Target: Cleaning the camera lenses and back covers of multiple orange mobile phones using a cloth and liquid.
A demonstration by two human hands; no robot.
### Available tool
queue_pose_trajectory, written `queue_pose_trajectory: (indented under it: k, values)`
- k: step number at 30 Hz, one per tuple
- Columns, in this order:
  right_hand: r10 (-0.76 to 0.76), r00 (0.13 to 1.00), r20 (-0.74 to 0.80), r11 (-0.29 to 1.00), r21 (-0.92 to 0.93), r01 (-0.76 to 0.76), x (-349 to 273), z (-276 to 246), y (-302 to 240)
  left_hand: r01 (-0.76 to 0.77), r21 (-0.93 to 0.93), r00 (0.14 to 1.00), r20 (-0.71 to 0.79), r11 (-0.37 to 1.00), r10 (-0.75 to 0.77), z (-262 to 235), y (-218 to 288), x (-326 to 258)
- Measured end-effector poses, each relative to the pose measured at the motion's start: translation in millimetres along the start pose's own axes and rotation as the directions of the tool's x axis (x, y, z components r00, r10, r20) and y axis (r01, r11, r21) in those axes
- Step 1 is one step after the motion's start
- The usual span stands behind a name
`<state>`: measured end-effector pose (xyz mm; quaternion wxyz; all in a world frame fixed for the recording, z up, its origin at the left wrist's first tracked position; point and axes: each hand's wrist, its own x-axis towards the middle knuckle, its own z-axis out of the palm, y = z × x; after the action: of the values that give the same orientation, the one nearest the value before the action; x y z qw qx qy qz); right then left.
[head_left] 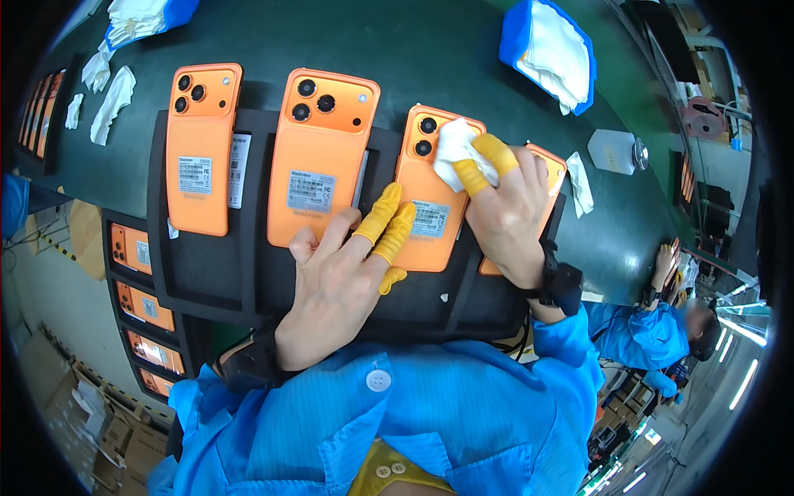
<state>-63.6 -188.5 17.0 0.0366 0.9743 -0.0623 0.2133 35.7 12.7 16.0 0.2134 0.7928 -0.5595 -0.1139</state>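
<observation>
Several orange smartphones lie back side up on a black tray [207, 298], each with a printed white label on its back. My right hand [510, 211], with yellow finger cots on two fingers, pinches a folded white wipe [453, 147] against the camera area of the third smartphone [430, 255] from the left. At that phone's lower left edge, my left hand [339, 277] holds it with finger-cotted fingers and thumb. To the left lie a second phone [318, 153] and a third one [197, 132], untouched. Another phone [550, 163] is partly hidden behind my right hand.
Blue bins [506, 37] of white wipes stand at the back of the green table [397, 41]. Used wipes [112, 106] lie at the left, another [581, 186] at the right near a clear bottle [614, 151]. More phones [147, 306] fill a lower-left rack. A co-worker [653, 335] sits right.
</observation>
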Motion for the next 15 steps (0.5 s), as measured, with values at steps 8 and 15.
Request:
queue_pose_trajectory:
  k: [8,15]
  values:
    - [0.005,1.0,0.018,1.0,-0.026,-0.005,3,-1,3,0.007,-0.034,1.0,-0.021,0.999,-0.007,-1,1,1]
    - [-0.092,0.996,-0.023,0.988,0.124,0.094,1,7,-12,-0.014,-0.007,1.0,-0.023,1.0,0.014,2,-1,0]
